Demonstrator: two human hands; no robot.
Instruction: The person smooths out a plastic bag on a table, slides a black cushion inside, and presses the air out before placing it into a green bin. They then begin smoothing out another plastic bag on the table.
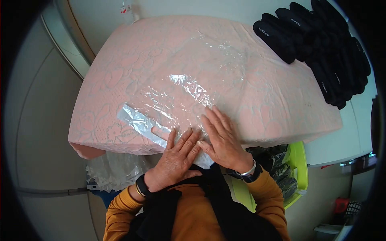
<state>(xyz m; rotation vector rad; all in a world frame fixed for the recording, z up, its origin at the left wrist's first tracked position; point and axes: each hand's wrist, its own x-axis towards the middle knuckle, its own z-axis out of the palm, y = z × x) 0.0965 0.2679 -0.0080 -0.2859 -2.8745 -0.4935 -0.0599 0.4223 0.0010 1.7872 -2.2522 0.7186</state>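
Note:
A clear plastic bag (173, 96) lies spread over the pink patterned tablecloth (104, 80), its white top band with a cut-out handle hole (140, 123) towards me. My left hand (175, 158) rests on the white band near the table's front edge, fingers stretched out. Beside it, my right hand (223, 140) lies flat on the lower right part of the bag, fingers extended, its thumb close to the left fingertips. Neither hand grips anything that I can see.
Several black padded items with small white lettering (317, 36) are piled at the back right. A lime-green bin (297, 172) holding black plastic-wrapped things stands below the table. Clear plastic bags (116, 170) hang at the lower left. A small bottle (127, 14) stands at the back.

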